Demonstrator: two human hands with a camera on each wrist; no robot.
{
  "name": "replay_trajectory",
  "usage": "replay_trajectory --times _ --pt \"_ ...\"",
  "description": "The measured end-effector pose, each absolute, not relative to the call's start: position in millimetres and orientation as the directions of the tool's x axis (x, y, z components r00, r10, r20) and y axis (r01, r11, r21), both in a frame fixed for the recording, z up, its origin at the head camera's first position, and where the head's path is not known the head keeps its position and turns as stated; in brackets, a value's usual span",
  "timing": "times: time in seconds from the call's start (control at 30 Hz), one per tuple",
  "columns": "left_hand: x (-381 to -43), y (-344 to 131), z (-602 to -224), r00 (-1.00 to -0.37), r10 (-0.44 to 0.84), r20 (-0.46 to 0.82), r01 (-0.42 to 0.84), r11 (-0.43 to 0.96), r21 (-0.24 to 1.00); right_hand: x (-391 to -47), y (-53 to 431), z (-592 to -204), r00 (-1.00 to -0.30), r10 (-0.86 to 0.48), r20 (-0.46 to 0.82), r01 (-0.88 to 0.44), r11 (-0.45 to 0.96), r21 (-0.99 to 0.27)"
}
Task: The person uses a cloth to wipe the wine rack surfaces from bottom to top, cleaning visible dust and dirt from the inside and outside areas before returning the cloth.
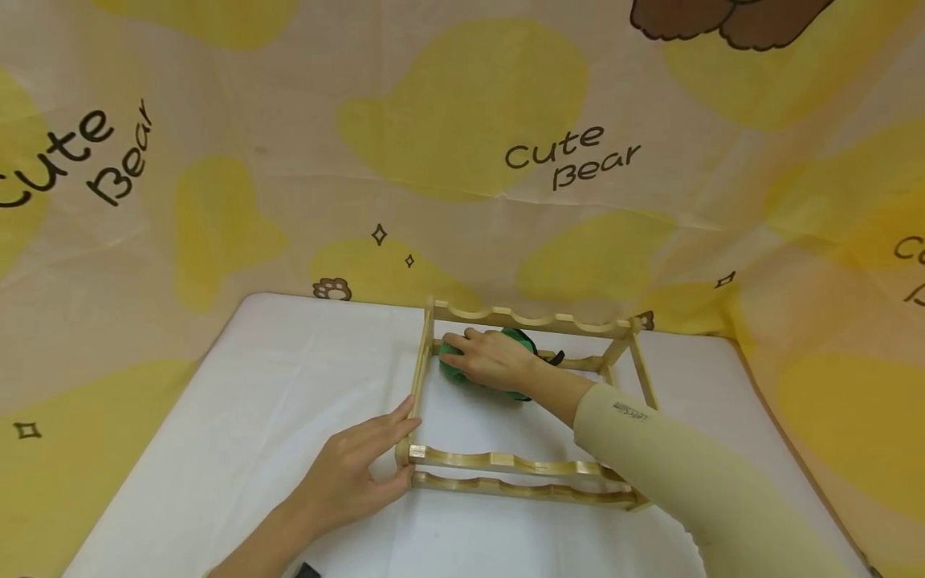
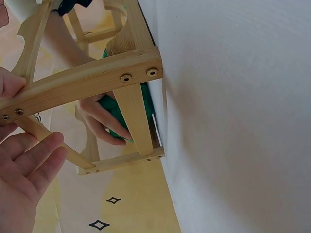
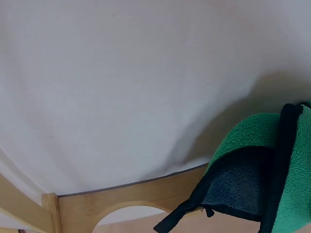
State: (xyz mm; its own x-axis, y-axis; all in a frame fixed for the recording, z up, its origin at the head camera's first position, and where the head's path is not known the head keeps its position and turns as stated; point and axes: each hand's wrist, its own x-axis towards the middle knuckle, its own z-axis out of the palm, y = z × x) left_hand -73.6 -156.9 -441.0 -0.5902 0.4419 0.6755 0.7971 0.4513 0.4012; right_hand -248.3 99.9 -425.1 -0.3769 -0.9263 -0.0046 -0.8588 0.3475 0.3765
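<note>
A light wooden rack [image 1: 499, 461] with scalloped rails stands on the white table. At its front left corner my left hand [image 1: 354, 461] holds the frame, thumb low by the front rail and fingers along the side. In the left wrist view, the fingers of that hand [image 2: 29, 170] lie on the far side of the upright from the thumb. Reaching inside the rack near its back, my right hand [image 1: 495, 359] grips a green cloth [image 1: 451, 371] with black edging. The right wrist view shows the cloth's fuzzy green side, a dark inner face and a black strap [image 3: 172, 221].
A white cover lies over the table [image 1: 289, 385]. Behind it hangs a yellow and beige printed curtain [image 1: 289, 193]. The rack's scalloped back rail [image 1: 535, 319] rises close to that curtain. A small black object [image 1: 307, 571] shows at the bottom edge of the head view.
</note>
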Motion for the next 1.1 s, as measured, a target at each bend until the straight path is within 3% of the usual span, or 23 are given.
replay_trajectory --times 0.37,1.1 --pt "-73 -157 -440 -0.593 0.437 0.677 0.794 0.456 0.401 -251 108 -429 -0.429 -0.902 -0.045 -0.828 0.373 0.418" --pt "-74 -157 -444 -0.589 0.434 0.682 0.796 0.458 0.396 -245 153 -419 -0.493 -0.864 -0.104 -0.836 0.437 0.331"
